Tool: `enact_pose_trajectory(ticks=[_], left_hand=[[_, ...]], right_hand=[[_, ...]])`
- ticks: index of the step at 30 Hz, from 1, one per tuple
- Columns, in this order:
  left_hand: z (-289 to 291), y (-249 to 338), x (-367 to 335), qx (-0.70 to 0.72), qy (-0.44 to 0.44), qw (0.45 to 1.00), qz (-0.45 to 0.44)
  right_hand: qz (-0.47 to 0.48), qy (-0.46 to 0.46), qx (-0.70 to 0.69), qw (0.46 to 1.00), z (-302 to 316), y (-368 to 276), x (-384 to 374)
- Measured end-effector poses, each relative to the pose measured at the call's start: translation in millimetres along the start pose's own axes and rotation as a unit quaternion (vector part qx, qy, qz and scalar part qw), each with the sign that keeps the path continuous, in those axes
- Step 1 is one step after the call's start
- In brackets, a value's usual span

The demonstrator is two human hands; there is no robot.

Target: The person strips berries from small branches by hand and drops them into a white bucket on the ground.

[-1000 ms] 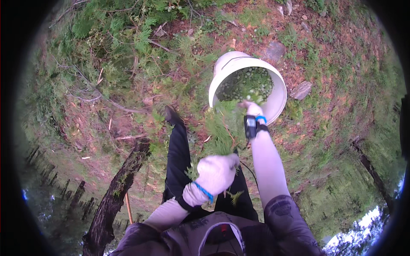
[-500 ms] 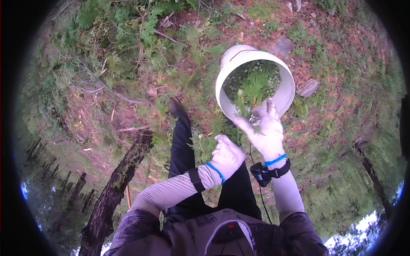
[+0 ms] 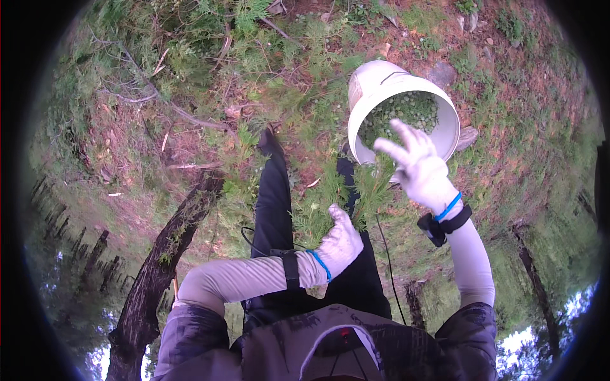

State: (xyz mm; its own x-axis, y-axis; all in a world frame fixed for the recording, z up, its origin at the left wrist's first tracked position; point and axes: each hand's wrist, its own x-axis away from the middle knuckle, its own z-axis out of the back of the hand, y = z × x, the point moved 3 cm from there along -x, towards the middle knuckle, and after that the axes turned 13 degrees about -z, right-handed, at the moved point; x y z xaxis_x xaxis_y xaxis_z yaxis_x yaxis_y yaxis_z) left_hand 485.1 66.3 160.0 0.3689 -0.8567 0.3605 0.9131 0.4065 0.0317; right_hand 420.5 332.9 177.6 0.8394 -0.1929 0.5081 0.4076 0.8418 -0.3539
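Note:
My left hand (image 3: 340,242), in a white glove, is held low before my thighs. Its fingers are curled around a green conifer sprig (image 3: 318,213), whose flat fronds stick out toward the bucket; the gripped stem is hidden. A white bucket (image 3: 366,86) lies tipped with its mouth toward me, and many small round green cones (image 3: 413,106) fill its bottom. Over the near part of that mouth hovers my gloved right hand (image 3: 420,166), open, fingers spread and nothing seen in them. More green fronds (image 3: 376,184) show between my hands, just below the rim.
A dark tree trunk (image 3: 168,254) slants up at my left. Fallen branches (image 3: 184,114) and cut greenery (image 3: 190,38) lie on the far left ground. Rocks (image 3: 441,74) sit beside and behind the bucket. A thin black cable (image 3: 386,254) hangs beside my right leg.
My right hand has spread its fingers and shifted right. The frond that stood in the bucket's mouth is gone from there. The whole view has shifted, so the bucket appears further right.

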Motion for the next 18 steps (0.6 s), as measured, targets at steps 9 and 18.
enact_pose_trajectory(ticks=[9,18], left_hand=[[71.6,-17.3,-31.0,-0.077,-0.108,0.883,-0.451],[86.8,-36.5,-25.6,-0.136,-0.077,0.903,-0.4]], right_hand=[[-0.103,-0.129,0.24,0.957,-52.4,115.3,-21.9],[0.355,-0.089,-0.059,0.929,16.2,-126.5,-22.3]])
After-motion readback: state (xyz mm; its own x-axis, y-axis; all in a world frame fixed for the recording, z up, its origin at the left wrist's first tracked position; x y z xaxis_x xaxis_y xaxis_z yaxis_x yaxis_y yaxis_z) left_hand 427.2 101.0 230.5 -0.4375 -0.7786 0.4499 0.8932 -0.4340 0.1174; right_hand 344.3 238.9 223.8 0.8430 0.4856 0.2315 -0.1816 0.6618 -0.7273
